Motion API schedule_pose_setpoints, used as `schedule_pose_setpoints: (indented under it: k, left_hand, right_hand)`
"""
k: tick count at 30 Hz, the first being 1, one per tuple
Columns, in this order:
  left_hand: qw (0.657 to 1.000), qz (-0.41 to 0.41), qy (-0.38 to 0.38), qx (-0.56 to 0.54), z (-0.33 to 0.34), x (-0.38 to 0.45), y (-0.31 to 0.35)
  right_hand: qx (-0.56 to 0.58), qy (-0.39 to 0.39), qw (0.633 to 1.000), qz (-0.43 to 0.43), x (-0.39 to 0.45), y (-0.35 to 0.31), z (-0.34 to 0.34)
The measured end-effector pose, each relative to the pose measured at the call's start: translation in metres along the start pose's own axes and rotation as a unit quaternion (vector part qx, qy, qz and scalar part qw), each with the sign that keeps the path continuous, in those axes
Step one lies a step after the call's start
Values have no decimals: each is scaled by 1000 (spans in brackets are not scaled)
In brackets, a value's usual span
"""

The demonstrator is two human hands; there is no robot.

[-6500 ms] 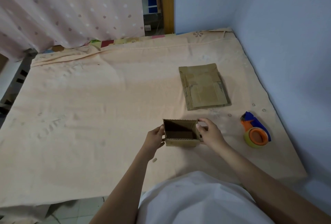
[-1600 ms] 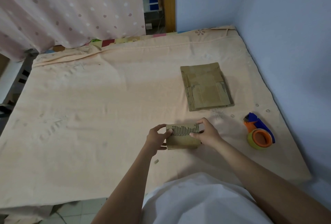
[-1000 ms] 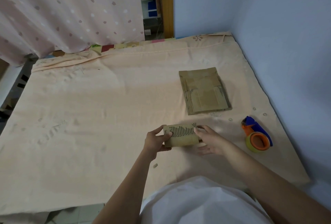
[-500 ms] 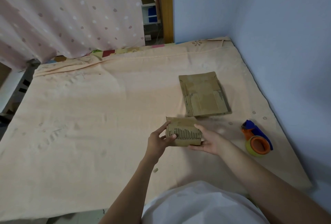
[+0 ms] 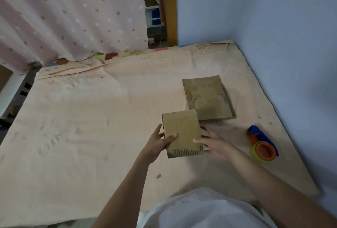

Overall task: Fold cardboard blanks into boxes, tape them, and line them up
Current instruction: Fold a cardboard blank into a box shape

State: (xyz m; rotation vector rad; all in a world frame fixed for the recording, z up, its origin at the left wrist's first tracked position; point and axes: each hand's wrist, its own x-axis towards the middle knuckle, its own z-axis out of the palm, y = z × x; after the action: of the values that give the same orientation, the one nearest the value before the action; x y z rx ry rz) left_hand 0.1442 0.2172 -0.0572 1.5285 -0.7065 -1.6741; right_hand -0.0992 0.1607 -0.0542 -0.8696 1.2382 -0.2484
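A small folded cardboard box (image 5: pixel 182 133) is held above the bed with a broad taped face turned up and a corrugated edge toward me. My left hand (image 5: pixel 158 141) grips its left side, thumb on the top face. My right hand (image 5: pixel 214 144) holds its right side, thumb on top and fingers underneath. Behind it a stack of flat cardboard blanks (image 5: pixel 207 98) lies on the sheet. A tape dispenser (image 5: pixel 261 145) with an orange core and blue handle sits to the right.
The work surface is a bed with a peach sheet (image 5: pixel 91 118). A blue wall (image 5: pixel 291 45) borders its right side and back corner. A dotted pink curtain (image 5: pixel 69 14) hangs at the back left. A small scrap (image 5: pixel 158 176) lies near the front edge.
The box has been tipped over in both hands: its wide taped face now points up and the corrugated edge faces me. It also sits a little higher.
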Motion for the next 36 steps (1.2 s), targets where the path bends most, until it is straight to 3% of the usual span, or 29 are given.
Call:
schedule_pose_setpoints:
  k: [5,8,16,22,27,31,36]
  left_hand:
    - [993,48,-45,101,0,-3,-2]
    - [990,56,-37,123,0,-4,-8]
    - [984,42,24,171,-4,-7,-30]
    - [979,25,19,200,-3,-2,-29]
    - [996,-42,5,77,-5,-1,-12]
    - [995,-71,46,57,-3,2,-11]
    - [993,-79,40,75,1,5,-17]
  right_hand:
    - [-185,18,982,-21,-3,-1,1]
    - [-215,47,974,-46,-5,-1,9]
    - [-226,21,973,-52,-8,4,9]
    - [-148,71,983,-76,-12,0,9]
    - [-44,121,991,-29,-11,-4,14]
    - [-52,111,992,-26,-8,-9,12]
    - [-62,102,993,-5,0,-2,7]
